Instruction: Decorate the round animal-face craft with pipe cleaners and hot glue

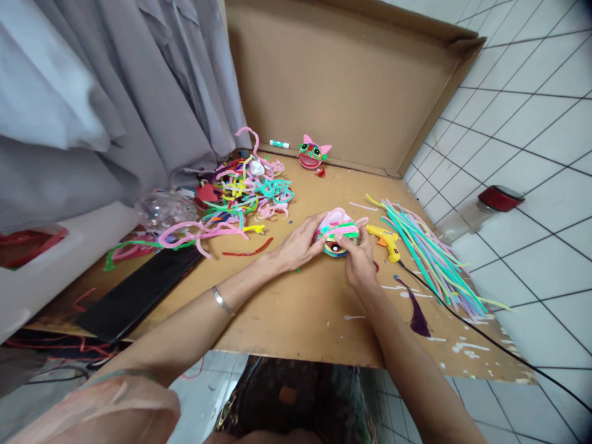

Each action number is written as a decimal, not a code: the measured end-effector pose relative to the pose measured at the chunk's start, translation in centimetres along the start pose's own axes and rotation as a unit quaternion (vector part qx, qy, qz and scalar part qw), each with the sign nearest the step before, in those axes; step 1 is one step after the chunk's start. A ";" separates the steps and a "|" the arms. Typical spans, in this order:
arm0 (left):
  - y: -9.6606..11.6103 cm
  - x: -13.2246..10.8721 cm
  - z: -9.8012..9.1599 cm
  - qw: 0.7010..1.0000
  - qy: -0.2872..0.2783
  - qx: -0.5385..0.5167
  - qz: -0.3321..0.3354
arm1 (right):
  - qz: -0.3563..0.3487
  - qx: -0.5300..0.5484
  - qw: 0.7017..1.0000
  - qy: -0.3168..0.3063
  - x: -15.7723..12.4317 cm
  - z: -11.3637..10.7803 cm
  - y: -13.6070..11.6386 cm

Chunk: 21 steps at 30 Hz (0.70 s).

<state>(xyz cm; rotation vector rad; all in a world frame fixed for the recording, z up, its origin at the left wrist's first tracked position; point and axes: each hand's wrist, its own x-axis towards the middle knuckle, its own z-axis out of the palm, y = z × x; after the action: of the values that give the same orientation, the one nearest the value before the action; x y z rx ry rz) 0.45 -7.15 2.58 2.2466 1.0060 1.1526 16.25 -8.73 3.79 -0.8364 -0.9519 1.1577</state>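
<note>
Between my two hands is a colourful pipe-cleaner animal head, pink, green and yellow, with a round black-and-white eye. My left hand grips its left side, fingers behind and thumb at the front. On the other side, my right hand is closed on it, thumb pressed to the front near the eye. A yellow hot glue gun lies just right of my right hand, its black cord running off to the lower right. Behind stands a similar finished-looking head with pink ears and a wide red mouth.
A tangled heap of pipe cleaners lies at the left, near a black flat slab. Straight pipe cleaners are bundled at the right, beside a purple tassel and a red-lidded jar. Cardboard walls the back; a grey curtain hangs left.
</note>
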 end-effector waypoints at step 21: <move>-0.6 -0.2 0.3 0.998 0.010 -0.049 -0.044 | -0.014 -0.013 0.999 0.037 0.4 -0.3 0.7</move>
<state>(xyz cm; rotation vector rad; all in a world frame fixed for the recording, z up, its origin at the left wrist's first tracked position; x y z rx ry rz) 0.33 -6.95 1.91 2.0977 1.0229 1.1630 16.32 -8.23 3.06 -0.8785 -0.9176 1.0847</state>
